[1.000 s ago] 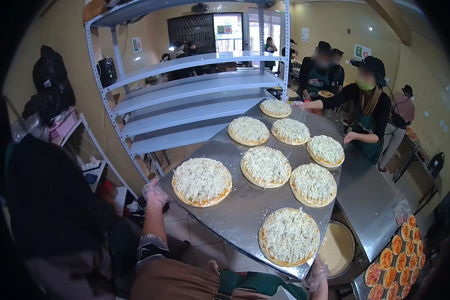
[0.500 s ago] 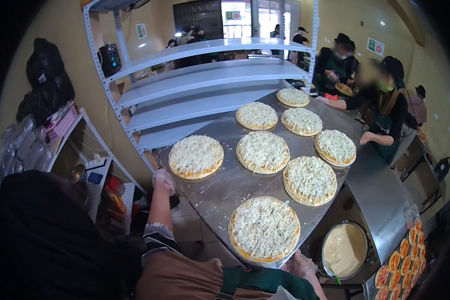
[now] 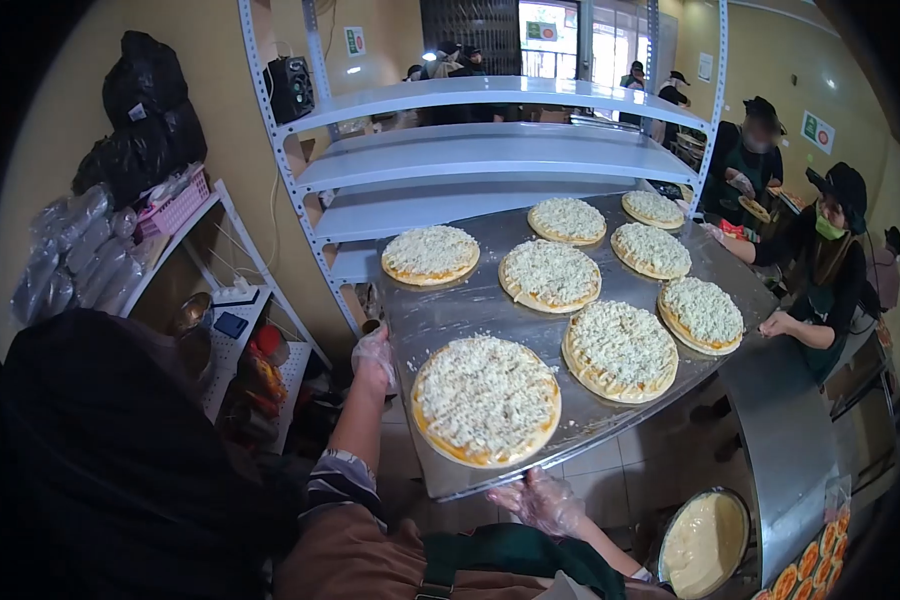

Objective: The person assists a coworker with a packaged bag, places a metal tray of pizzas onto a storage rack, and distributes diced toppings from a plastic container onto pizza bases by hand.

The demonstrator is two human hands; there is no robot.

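Observation:
A large metal tray (image 3: 430,345) carries several round pizzas topped with shredded white cheese, the nearest pizza (image 3: 487,402) close to the front corner. My left hand (image 3: 375,360), in a clear plastic glove, grips the tray's left edge. Under the near edge, my right hand (image 3: 545,503), also gloved, holds up the front corner with its palm turned upward; the tray hides some fingers. Across from me a co-worker in a black cap (image 3: 825,270) has both hands at the tray's right side.
Right behind the tray stands a blue-grey metal shelf rack (image 3: 500,150). A pot of pale batter (image 3: 705,545) is at lower right, by a steel table (image 3: 785,440) with small pizzas. At left, a white shelf (image 3: 232,335) holds assorted items. Another person (image 3: 750,160) works farther back.
The tray has swung and risen toward the rack, its far part now close to the shelves. My right hand has shifted left beneath the near edge. My view has turned left.

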